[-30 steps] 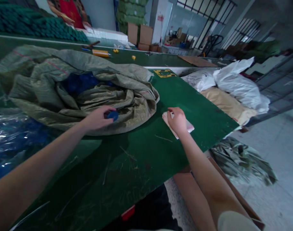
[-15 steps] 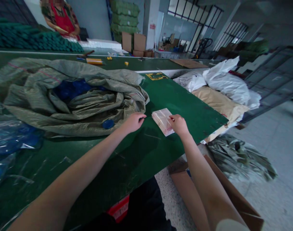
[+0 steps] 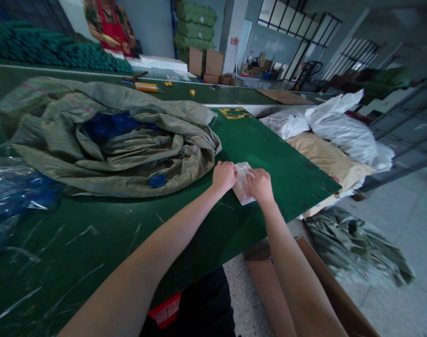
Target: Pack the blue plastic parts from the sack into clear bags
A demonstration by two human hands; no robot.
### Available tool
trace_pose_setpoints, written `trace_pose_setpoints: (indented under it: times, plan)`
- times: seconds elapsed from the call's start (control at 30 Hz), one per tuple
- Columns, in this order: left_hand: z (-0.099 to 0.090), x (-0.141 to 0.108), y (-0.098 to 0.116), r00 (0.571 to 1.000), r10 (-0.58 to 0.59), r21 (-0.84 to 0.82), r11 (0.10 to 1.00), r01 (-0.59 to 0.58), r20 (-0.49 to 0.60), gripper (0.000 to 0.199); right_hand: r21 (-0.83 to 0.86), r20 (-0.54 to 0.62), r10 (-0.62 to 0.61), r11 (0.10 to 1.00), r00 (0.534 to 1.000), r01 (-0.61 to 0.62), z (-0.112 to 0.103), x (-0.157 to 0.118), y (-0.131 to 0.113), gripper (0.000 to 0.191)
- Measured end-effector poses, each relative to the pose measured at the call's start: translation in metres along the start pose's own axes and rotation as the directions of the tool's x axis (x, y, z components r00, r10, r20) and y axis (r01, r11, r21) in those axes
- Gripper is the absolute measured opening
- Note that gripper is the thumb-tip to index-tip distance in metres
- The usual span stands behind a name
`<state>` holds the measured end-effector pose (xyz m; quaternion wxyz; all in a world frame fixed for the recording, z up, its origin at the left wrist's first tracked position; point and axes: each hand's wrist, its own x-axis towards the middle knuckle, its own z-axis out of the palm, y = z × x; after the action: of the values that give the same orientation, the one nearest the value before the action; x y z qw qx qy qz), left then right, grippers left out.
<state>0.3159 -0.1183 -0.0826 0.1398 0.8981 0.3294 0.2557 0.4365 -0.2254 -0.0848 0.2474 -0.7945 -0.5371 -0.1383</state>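
A stack of clear plastic bags [image 3: 244,195] lies on the green tabletop [image 3: 206,224]. My left hand [image 3: 224,177] is closed at the stack's left edge, its fingers pinching the plastic. On the right side, my right hand [image 3: 260,186] pinches the plastic too, fingers curled together. Between the two hands the upper plastic is lifted and creased. To the left spreads a large grey-green woven sack [image 3: 136,173], its mouth open on blue plastic pieces [image 3: 110,125]. One round blue piece [image 3: 157,180] rests on the sack's near edge.
Clear plastic with blue pieces [image 3: 20,187] lies at the far left. An open cardboard box [image 3: 265,281] stands on the floor below the table's right edge. White sacks [image 3: 336,117] sit beyond that edge. A person in a red apron [image 3: 113,30] stands across the back table.
My left hand has moved right, from beside the sack to the stack of bags, and now grips plastic there. The top plastic has become lifted and creased between both hands.
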Motion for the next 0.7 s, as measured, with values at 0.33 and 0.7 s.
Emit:
trace_pose_setpoints:
  times: [0.33, 0.7]
  plan:
    - [-0.002, 0.002, -0.001, 0.983, -0.175, -0.097, 0.981, 0.169, -0.053, 0.021, -0.290, 0.132, 0.249, 0.935, 0.960, -0.203, -0.006, 0.017, -0.035, 0.036]
    - [-0.002, 0.017, -0.007, 0.949, -0.298, -0.189, 0.931, 0.312, 0.101, 0.027, -0.334, 0.142, 0.256, 0.922, 0.956, -0.197, 0.003, 0.029, -0.030, 0.030]
